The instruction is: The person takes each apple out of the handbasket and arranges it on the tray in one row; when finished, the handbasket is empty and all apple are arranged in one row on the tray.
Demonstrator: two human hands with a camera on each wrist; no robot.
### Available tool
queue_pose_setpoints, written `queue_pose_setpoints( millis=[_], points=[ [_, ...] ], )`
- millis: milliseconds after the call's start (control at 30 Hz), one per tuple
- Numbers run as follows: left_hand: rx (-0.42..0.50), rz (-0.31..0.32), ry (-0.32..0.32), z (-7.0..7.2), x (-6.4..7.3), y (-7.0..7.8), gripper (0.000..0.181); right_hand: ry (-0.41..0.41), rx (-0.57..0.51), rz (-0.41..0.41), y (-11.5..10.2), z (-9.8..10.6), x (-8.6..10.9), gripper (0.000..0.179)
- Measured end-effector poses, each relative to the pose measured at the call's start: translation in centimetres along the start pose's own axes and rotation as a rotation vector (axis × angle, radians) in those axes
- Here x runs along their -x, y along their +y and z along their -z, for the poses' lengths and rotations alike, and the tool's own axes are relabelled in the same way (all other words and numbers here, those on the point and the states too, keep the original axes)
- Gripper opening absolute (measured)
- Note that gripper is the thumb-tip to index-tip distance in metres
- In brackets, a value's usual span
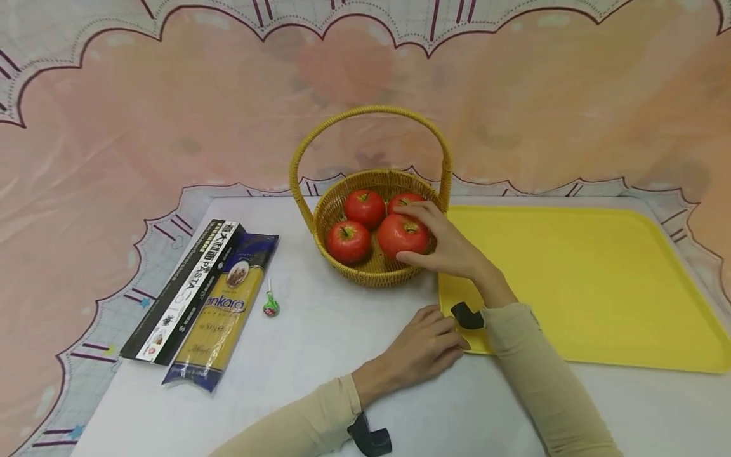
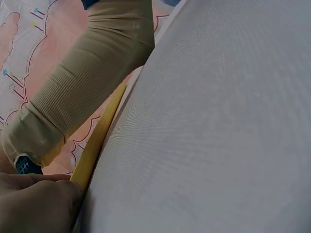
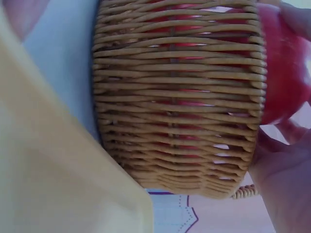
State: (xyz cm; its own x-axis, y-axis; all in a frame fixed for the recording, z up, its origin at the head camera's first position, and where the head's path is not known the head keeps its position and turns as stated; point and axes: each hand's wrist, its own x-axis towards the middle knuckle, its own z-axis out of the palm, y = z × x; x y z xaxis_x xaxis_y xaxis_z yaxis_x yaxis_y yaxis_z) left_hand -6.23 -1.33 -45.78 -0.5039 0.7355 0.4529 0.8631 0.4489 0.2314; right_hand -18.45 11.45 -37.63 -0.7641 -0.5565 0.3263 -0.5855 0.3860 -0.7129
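**Wicker basket with four red apples, one in the grasp of a right hand**

Item 1: held apple, red, at the near right of the basket's interior. The right hand grasped it, thumb on the near side and fingers round the far side. In the right wrist view it stood above the woven rim; whether it touched the basket floor could not be told.

Items 2–4: three further red apples, loose in the same basket: a far-left apple, a near-left apple and a far-right apple, the last partly covered by the fingers.

Item 5: yellow tray, rectangular, lying flat to the right of the basket. The left hand gripped its near-left corner with bent fingers.

Item 6: black-and-white box, marked PASTA, set aslant at the left of the white table.

Item 7: pasta packet, blue and yellow, lettered "ankara", alongside and touching the box.

Item 8: lollipop, green wrapper, white stick, lying between packet and basket.

Wear: beige sleeves on both arms, a dark strap at each wrist.
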Motion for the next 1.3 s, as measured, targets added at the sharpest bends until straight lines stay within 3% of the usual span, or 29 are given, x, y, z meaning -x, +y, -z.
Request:
queue_pose_setpoints(
  millis=[400,633,833,1300],
  points=[
    [-0.010,0.008,-0.044,0.1,0.0,0.6,0.009,0.038,-0.022,0.014,0.0,1.3,1.5,0.070],
    [-0.008,0.036,-0.046,0.2,-0.1,0.7,0.008,0.048,-0.018,-0.015,-3.1,2.2,1.6,0.068],
    [0.048,0.073,-0.031,0.1,-0.3,0.7,0.008,0.074,-0.025,0.024,-3.6,3.0,1.8,0.067],
    [0.077,0.055,-0.010,0.0,-0.3,0.1,0.005,0.061,-0.045,-0.066,-3.0,4.3,2.4,0.069]
  ],
)
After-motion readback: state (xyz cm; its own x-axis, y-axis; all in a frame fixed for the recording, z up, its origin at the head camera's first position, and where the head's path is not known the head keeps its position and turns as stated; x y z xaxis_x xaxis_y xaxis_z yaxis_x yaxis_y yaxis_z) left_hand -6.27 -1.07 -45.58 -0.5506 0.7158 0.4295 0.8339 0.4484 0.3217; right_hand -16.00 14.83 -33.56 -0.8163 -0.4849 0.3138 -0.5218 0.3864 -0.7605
